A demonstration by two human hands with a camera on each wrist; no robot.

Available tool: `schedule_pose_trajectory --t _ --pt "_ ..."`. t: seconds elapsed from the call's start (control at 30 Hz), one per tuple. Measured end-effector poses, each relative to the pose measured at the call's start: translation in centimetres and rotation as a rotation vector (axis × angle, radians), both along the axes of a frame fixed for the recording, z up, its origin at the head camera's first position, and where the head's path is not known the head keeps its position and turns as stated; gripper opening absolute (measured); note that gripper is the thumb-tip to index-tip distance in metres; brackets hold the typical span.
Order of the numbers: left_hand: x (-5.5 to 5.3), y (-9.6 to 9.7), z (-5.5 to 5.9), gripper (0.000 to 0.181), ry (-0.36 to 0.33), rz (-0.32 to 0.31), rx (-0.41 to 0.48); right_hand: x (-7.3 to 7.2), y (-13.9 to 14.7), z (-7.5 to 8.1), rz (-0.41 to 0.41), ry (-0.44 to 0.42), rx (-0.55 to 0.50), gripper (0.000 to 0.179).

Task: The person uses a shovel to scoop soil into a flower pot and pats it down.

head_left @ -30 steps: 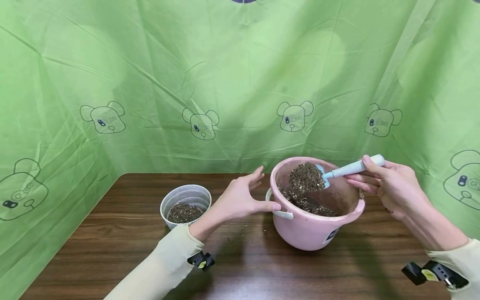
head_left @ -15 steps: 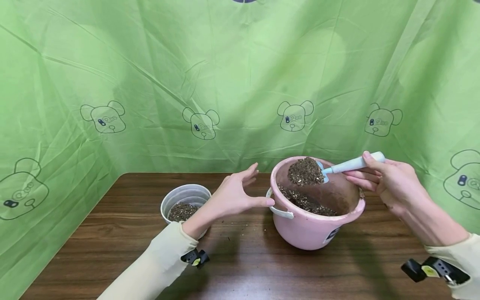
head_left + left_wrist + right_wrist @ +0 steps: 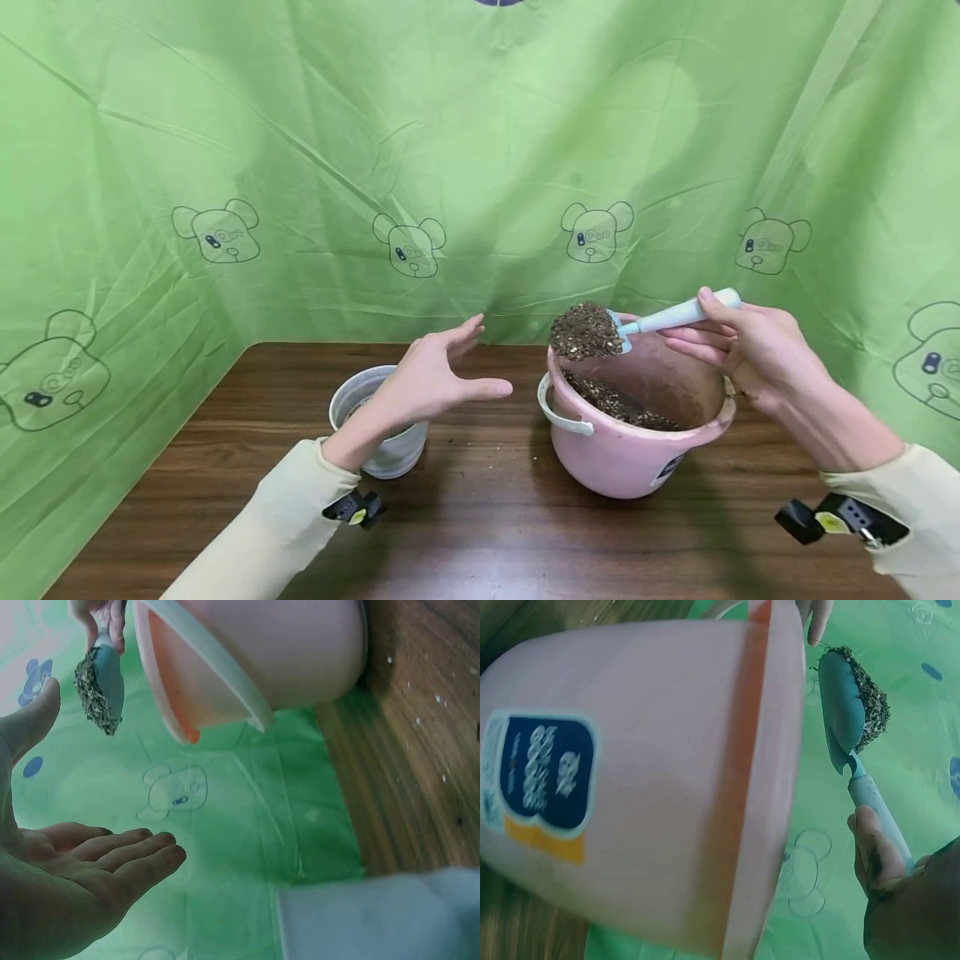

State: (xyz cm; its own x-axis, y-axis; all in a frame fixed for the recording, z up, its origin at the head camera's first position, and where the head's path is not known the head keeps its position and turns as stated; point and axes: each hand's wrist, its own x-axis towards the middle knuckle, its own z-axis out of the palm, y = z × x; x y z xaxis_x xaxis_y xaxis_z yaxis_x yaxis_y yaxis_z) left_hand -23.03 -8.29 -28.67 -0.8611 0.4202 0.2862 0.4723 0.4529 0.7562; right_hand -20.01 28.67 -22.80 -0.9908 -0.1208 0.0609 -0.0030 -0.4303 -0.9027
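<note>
Holding a loaded trowel (image 3: 660,319), brown wood-grain table (image 3: 495,517), green printed cloth (image 3: 480,167) behind

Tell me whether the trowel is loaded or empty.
Loaded: the trowel, held in the right hand, carries a rounded heap of soil, visible in the head view and both wrist views.

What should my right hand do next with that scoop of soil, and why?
Probably carry the trowel, kept level, left toward the white pot. The right hand holds it heaped with soil above the pink bucket's rim, and the pot stands to the bucket's left.
</note>
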Motion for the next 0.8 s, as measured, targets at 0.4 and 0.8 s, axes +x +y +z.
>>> schedule_pose_trajectory --t 0.4,0.8 --pt "0.4 -4.2 0.3 0.102 -0.010 0.076 -0.043 -0.9 -5.0 0.5 0.032 -0.026 -0.008 0.019" --pt "0.8 -8.6 0.0 0.098 0.039 0.152 -0.061 -2.0 -10.5 0.6 -0.011 -0.042 0.064 0.029"
